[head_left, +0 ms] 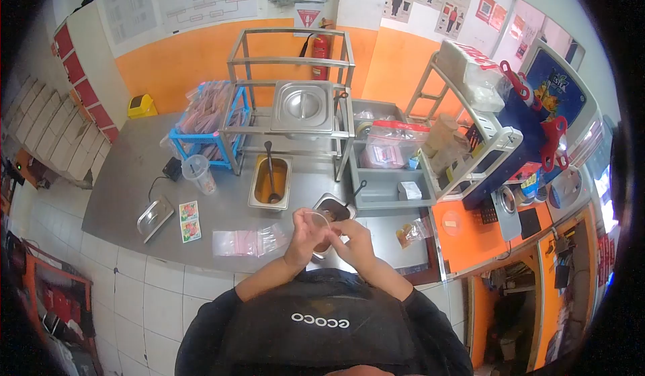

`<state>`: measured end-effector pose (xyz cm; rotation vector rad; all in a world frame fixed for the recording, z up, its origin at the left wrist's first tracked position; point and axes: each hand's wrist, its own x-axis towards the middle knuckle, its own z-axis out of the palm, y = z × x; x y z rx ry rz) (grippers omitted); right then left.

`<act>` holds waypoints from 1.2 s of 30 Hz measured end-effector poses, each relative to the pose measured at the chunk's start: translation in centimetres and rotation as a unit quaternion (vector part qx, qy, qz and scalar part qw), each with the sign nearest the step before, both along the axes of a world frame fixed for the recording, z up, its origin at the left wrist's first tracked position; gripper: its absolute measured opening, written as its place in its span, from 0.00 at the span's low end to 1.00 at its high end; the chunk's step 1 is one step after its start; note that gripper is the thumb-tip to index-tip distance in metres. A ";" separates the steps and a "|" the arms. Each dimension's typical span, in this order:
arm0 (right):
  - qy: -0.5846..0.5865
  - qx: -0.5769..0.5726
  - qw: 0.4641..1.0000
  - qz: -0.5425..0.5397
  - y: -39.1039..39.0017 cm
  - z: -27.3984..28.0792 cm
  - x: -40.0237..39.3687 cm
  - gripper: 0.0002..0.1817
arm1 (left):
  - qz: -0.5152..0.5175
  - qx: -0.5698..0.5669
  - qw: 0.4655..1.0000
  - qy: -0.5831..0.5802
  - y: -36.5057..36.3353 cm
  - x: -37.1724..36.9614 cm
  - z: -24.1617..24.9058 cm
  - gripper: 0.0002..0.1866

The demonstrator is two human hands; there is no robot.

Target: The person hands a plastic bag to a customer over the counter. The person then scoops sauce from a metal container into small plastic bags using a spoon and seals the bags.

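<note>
My left hand (304, 236) is wrapped round a small clear plastic cup (318, 219), its round rim facing up. My right hand (354, 243) is closed at the cup's right side, fingers pinched near the rim; what they hold is hard to see. Just behind the hands is a small steel container (335, 208) with dark contents, partly hidden by them. To the left, a deeper steel pan (270, 200) holds brownish liquid and a dark-handled ladle (271, 174). Clear plastic bags (248, 241) lie flat beside my left forearm.
A steel rack (290, 80) with a lidded pan stands behind. At left are a blue basket (208, 124) of packets, a clear cup (199, 174), a steel lid (155, 219) and two sachets (190, 222). Grey bins (393, 178) and a small bag (414, 232) are at right.
</note>
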<state>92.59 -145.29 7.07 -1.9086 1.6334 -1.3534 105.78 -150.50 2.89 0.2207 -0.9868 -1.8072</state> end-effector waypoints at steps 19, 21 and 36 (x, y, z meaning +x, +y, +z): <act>-0.162 0.129 0.978 -0.027 0.6 -3.2 0.2 0.13 | 0.060 0.194 0.979 -0.029 -1.0 -0.2 -1.8 0.07; -0.159 0.141 0.976 -0.047 0.5 -3.2 0.3 0.11 | 0.057 0.193 0.979 -0.037 -0.8 -0.2 -1.6 0.06; -0.136 0.113 0.982 -0.069 1.4 -2.3 -0.7 0.08 | -0.056 0.171 0.980 -0.081 -1.2 0.6 -1.1 0.07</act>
